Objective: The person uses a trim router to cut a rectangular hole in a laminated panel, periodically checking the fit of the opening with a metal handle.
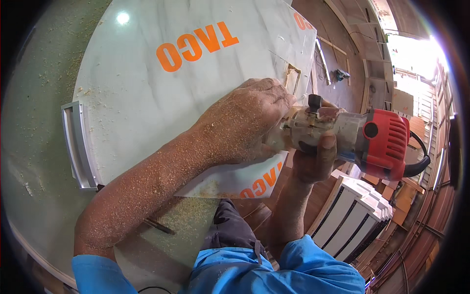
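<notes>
A trim router (pixel 387 139) with a red motor housing and a clear base lies on its side at the right edge of a marble-patterned white panel (pixel 147 108). My right hand (pixel 318 164) is wrapped round its body from below. My left hand (pixel 254 112), dusted with sawdust, curls its fingers at the router's base, over the panel's edge. The bit is hidden behind my hand and the base. Just beyond my left hand, a rectangular cutout (pixel 292 78) shows bare wood in the panel. Orange lettering marks the panel's face.
The panel lies on a greenish table (pixel 34 147) strewn with sawdust. A metal handle-like profile (pixel 81 144) sits at the panel's left edge, and a dark thin rod (pixel 159 226) lies near my left forearm. White stacked boards (pixel 350 215) stand at right; a blue tool (pixel 341 75) is on the floor.
</notes>
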Tool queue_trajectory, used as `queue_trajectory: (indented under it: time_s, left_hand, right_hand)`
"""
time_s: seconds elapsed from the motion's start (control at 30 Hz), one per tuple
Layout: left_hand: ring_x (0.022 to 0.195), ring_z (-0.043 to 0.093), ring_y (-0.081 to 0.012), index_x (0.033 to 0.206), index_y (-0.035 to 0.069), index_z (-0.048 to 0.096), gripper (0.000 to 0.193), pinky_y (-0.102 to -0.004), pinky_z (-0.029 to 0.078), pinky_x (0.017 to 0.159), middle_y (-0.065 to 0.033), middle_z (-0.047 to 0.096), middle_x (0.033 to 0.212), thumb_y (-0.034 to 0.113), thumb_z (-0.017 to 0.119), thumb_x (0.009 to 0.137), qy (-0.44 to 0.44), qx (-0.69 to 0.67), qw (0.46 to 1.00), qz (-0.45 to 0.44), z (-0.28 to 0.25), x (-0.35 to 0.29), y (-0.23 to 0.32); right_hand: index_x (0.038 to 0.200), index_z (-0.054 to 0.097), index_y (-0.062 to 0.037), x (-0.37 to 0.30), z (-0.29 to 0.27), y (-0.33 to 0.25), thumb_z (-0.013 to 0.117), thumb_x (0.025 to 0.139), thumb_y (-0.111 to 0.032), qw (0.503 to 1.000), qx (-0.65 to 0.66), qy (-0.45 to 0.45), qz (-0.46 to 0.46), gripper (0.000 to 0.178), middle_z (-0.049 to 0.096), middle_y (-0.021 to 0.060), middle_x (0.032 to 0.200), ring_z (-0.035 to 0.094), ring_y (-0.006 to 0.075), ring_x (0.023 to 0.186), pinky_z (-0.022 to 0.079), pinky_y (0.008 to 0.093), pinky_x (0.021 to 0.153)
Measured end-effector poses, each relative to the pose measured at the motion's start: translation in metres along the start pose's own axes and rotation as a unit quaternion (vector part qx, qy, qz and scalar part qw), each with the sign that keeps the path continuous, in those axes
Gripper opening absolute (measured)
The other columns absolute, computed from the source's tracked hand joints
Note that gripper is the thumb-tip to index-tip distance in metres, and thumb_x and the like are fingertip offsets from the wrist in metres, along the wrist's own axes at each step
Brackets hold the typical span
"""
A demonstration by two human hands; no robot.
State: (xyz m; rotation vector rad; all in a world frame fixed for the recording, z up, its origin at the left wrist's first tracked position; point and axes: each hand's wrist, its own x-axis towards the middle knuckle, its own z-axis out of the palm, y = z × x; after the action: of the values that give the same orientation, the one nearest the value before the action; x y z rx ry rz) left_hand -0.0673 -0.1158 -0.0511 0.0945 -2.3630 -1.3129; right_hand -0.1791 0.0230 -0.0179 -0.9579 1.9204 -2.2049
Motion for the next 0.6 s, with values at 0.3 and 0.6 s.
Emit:
queue_trajectory:
  time_s: [0.3,0.6]
  left_hand:
    - [0.123,0.057,-0.0370,0.130,-0.004,0.057,0.074,-0.0459,0.043,0.110,-0.0206,0.063,0.122,0.026,0.087,0.069,0.044,-0.008,0.999,0.015,0.0075,0.0009,-0.0045]
    - [0.119,0.058,-0.0375,0.127,-0.004,0.058,0.071,-0.0456,0.043,0.110,-0.0206,0.063,0.117,0.021,0.086,0.068,0.052,-0.025,0.998,0.011,0.0063,-0.0007,-0.0062]
  right_hand:
    - [0.129,0.051,0.0041,0.0027,0.0046,-0.0065,0.090,0.074,-0.033,0.998,-0.046,-0.034,0.022,0.077,0.062,0.0185,0.116,0.067,0.0264,0.101,0.058,0.0401,0.089]
    - [0.129,0.051,0.0047,-0.0034,0.0040,-0.0064,0.083,0.075,-0.026,0.997,-0.029,0.005,0.069,0.071,0.062,0.0200,0.115,0.066,0.0283,0.100,0.057,0.0422,0.090]
